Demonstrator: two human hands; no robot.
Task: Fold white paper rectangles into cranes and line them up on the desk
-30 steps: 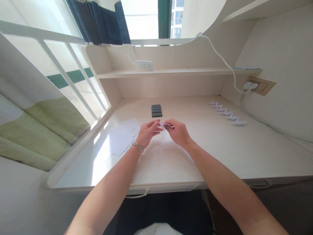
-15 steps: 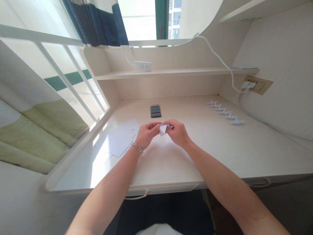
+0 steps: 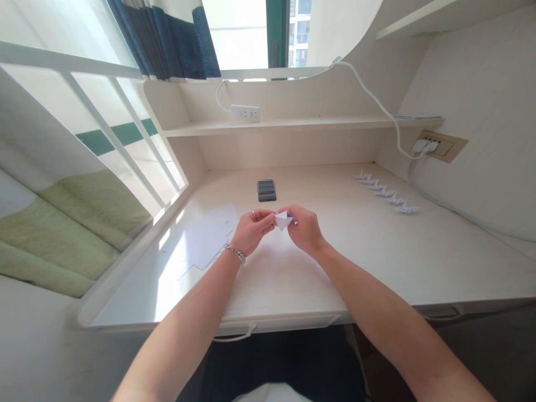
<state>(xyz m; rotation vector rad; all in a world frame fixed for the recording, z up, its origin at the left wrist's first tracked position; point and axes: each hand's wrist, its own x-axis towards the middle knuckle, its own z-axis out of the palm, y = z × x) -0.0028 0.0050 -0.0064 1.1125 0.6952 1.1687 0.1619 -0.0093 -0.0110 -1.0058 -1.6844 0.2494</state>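
Note:
My left hand [image 3: 251, 230], with a ring and a metal bracelet, and my right hand [image 3: 305, 228] meet above the middle of the pale desk [image 3: 377, 251]. Both pinch a small folded piece of white paper [image 3: 283, 220] between their fingertips; it shows as a pointed, triangular shape. The fingers of both hands are closed on it. A few flat white paper sheets [image 3: 205, 240] lie on the desk just left of my left hand.
A dark phone-like object [image 3: 267, 190] lies behind my hands. A row of several small folded paper figures [image 3: 387, 192] runs along the right back. A power strip [image 3: 245, 113] sits on the shelf; a white cable [image 3: 377, 103] leads to a wall socket [image 3: 439, 146]. A bed rail stands left.
The folded paper has turned in my fingers from a flat, thin sliver to a raised triangular point. My hands stayed together at the same spot; the view shifted slightly.

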